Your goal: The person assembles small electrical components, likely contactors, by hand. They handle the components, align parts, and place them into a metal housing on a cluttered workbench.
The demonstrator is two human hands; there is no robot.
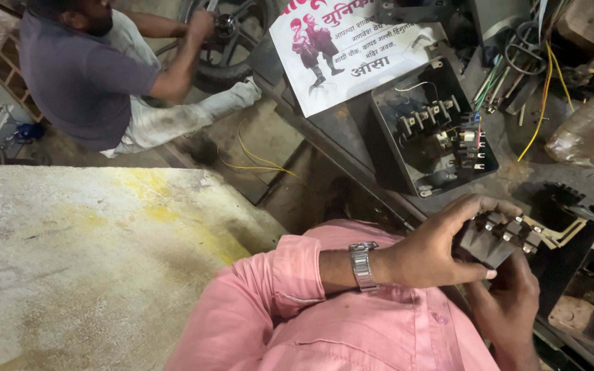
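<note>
My left hand (434, 244), with a metal wristwatch (361, 265) and a pink rolled sleeve, grips a dark electrical contactor block (498, 237) with brass screw terminals from its left side. From below, my right hand (507, 295) cups the same block. The block sits low in the frame, in front of my pink shirt. Just above my hands an open black switch box (397, 151) lies on the bench, with terminals and short coloured wires inside.
Another person in a grey shirt (80, 75) crouches at top left, a hand on a black wheel (232, 38). A printed poster (342, 55) lies above the box. Loose wires (541, 89) trail at top right. A worn concrete slab (84, 268) fills the left.
</note>
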